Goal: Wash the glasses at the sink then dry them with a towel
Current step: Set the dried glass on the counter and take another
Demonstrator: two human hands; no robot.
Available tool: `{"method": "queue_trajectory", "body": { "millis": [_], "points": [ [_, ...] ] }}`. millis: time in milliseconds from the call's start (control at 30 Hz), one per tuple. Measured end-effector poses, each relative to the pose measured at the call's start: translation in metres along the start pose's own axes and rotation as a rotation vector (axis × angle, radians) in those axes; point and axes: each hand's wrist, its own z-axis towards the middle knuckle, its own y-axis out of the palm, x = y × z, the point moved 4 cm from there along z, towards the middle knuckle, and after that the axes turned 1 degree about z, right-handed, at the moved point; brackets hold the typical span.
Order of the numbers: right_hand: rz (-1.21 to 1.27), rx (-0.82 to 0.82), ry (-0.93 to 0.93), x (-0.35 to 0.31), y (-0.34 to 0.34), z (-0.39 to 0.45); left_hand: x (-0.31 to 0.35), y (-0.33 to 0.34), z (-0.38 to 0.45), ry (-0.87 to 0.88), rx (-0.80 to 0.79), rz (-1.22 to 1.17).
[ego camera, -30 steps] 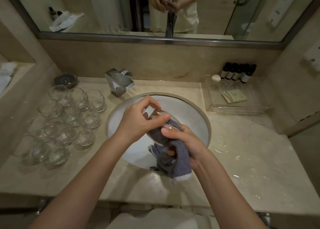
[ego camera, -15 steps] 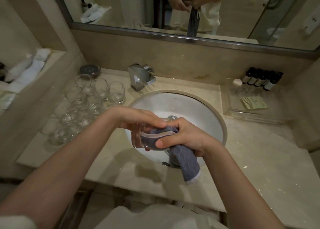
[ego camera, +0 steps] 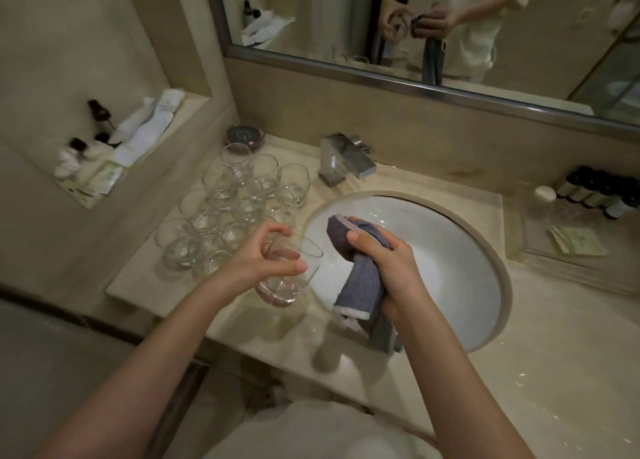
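Observation:
My left hand (ego camera: 263, 261) grips a clear tumbler (ego camera: 289, 278) by its side, holding it just above the counter at the left rim of the round white sink (ego camera: 450, 285). My right hand (ego camera: 391, 264) is closed around a bunched grey-blue towel (ego camera: 360, 282) over the basin; the towel is out of the glass and apart from it. Several more clear glasses (ego camera: 235, 209) stand clustered on the counter to the left of the sink.
A chrome faucet (ego camera: 346, 160) sits behind the basin. A dark round dish (ego camera: 244, 136) lies behind the glasses. Small dark-capped bottles (ego camera: 602, 195) and a clear tray with a green packet (ego camera: 576, 245) are at the right. A wall niche (ego camera: 114, 153) holds white towels and bottles.
The towel has come out of the glass. My left hand has carried the glass leftward toward the counter and the other glasses, while my right hand keeps the towel over the sink. The view has turned left.

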Motion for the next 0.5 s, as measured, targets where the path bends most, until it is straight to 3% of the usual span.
{"method": "queue_trajectory", "body": {
  "millis": [233, 500],
  "points": [
    [0.05, 0.065, 0.054, 0.024, 0.017, 0.012, -0.042, -0.036, -0.007, 0.01, 0.281, 0.08],
    [0.089, 0.131, 0.067, 0.036, 0.022, 0.017, -0.057, -0.043, 0.005, 0.078, 0.251, 0.348]
  ]
}}
